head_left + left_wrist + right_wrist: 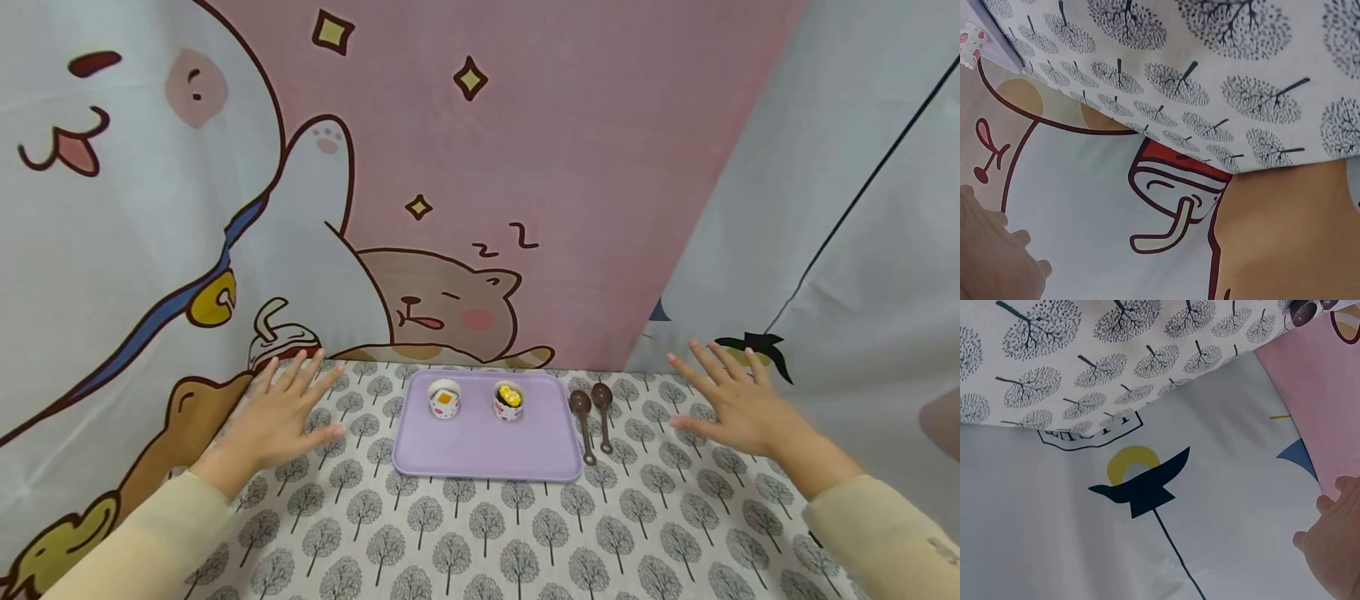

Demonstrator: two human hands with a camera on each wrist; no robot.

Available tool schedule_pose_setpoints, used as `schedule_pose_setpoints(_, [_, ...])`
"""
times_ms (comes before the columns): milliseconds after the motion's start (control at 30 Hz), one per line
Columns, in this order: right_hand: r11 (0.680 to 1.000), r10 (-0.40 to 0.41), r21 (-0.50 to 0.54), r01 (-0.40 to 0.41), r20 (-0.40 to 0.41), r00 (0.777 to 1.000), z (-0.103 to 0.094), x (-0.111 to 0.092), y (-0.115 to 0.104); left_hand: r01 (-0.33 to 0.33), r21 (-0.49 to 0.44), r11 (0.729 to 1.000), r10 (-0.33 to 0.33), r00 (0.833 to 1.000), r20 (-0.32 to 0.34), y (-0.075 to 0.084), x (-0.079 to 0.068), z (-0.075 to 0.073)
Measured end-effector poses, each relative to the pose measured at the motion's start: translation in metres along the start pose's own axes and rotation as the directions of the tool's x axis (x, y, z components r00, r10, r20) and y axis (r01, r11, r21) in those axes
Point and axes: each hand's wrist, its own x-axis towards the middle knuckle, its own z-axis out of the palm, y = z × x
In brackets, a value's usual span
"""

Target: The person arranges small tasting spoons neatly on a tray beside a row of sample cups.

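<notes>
Fingers spread, my left hand point(279, 421) hovers to the left of a lilac tray point(487, 454) and holds nothing. On the other side my right hand point(738, 408) is likewise spread, with nothing in it. Two small patterned cups stand on the tray: the left cup point(445, 410) has a white filling with an orange square on top, the right cup point(507, 412) a yellow topping over something dark. Beside the tray's right edge lie two brown spoons, a nearer spoon point(585, 425) and a farther spoon point(603, 408), bowls pointing away. My right hand is nearest to these.
A white tablecloth point(450, 550) printed with grey trees covers the table. Behind it hangs a pink and pale cloth backdrop point(600, 167) with cartoon animals, meeting the table's back edge. Pale backdrop cloth point(885, 292) also rises along the right side.
</notes>
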Motion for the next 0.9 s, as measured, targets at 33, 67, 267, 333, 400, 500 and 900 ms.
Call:
schedule_pose_setpoints(33, [1.0,0.002,0.003,-0.002,0.0,1.0,0.001,0.0,-0.001,0.002,-0.006,1.0,-0.002,1.0,0.002,0.0,-0.001,0.001])
schedule_pose_setpoints(67, [1.0,0.005,0.006,-0.005,0.002,1.0,0.002,0.0,-0.001,0.002,-0.011,1.0,-0.002,1.0,0.001,0.001,-0.001,0.002])
schedule_pose_setpoints(267, [0.999,0.022,0.024,-0.022,0.0,1.0,0.006,-0.001,-0.005,0.007,-0.033,0.999,-0.007,1.0,0.007,0.007,-0.003,0.006])
schedule_pose_setpoints(333, [0.999,0.024,0.03,-0.024,-0.004,1.0,0.006,-0.002,-0.007,0.009,-0.029,1.0,-0.009,1.0,0.01,0.009,-0.003,0.008])
schedule_pose_setpoints(400, [0.999,0.024,0.035,-0.023,-0.012,1.0,0.006,-0.003,-0.009,0.008,-0.028,1.0,-0.008,1.0,0.011,0.01,-0.003,0.009])
schedule_pose_setpoints(500, [0.999,0.019,0.039,-0.018,-0.022,1.0,0.006,-0.004,-0.011,0.003,-0.038,0.999,-0.003,1.0,0.01,0.012,-0.004,0.012])
schedule_pose_setpoints(900, [0.998,0.042,0.056,-0.042,0.0,0.999,0.011,-0.006,-0.017,-0.001,-0.073,0.997,0.0,1.0,-0.019,0.021,-0.009,0.019])
